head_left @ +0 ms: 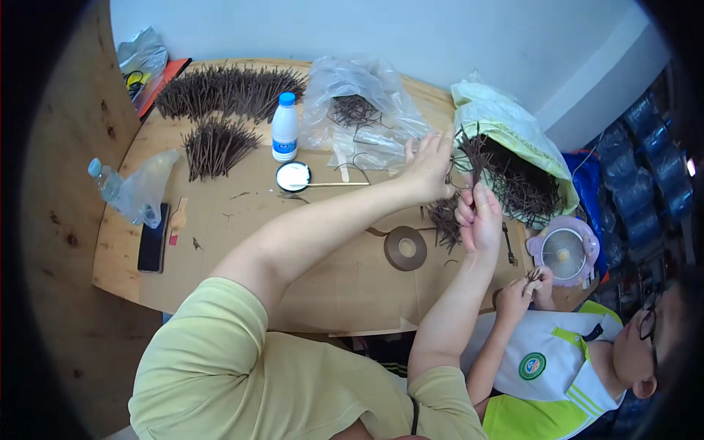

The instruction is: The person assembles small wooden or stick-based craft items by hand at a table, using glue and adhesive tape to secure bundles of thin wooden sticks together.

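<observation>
My right hand (481,220) grips the lower end of a bundle of thin brown branched stems (477,155), which stands upright with its tips fanned out. Close to the bundle's left side is my left hand (429,170), its fingers stretched out and apart; whether they touch the stems I cannot tell. Under my hands lies a loose heap of similar stems (444,218). A roll of brown tape (405,248) rests on the cardboard (330,286) to the left of my right forearm.
Behind my hands, a pale sack (506,110) lies open with many stems inside. Stem bundles (227,92) stand at the far left. A white bottle (285,128), a lid of white paste (293,177), a phone (153,238) and a purple fan (563,253) surround the workspace. A person's hands (529,290) hold stems at right.
</observation>
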Demonstrator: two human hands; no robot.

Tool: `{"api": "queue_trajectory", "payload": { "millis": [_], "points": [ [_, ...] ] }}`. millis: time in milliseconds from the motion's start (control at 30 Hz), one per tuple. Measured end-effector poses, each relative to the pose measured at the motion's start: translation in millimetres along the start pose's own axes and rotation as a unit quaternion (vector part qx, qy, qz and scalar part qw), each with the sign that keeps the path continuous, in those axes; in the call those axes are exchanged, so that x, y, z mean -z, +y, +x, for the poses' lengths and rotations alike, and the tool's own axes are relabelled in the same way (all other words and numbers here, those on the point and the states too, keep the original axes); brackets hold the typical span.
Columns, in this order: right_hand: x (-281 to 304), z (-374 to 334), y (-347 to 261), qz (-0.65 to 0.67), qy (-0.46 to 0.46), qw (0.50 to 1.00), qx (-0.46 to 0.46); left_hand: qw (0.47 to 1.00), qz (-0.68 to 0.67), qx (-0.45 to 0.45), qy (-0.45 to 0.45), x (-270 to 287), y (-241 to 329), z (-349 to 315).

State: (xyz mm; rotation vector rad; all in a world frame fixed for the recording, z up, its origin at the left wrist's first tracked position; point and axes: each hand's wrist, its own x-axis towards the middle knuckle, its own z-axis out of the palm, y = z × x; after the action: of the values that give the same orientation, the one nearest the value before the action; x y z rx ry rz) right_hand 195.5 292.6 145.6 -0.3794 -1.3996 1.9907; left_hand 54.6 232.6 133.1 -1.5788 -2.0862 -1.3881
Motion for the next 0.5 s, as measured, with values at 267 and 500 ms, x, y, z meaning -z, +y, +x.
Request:
{"api": "queue_trajectory", "payload": {
  "millis": [267,500],
  "points": [
    [-33,-32,10,-0.257,-0.007,0.966,0.032,0.997,0.050,-0.058,0.013,4,-24,1],
    [-60,-28,40,-0.458,0.066,0.845,0.269,0.992,0.033,-0.119,0.021,6,-15,-10]
  ]
}}
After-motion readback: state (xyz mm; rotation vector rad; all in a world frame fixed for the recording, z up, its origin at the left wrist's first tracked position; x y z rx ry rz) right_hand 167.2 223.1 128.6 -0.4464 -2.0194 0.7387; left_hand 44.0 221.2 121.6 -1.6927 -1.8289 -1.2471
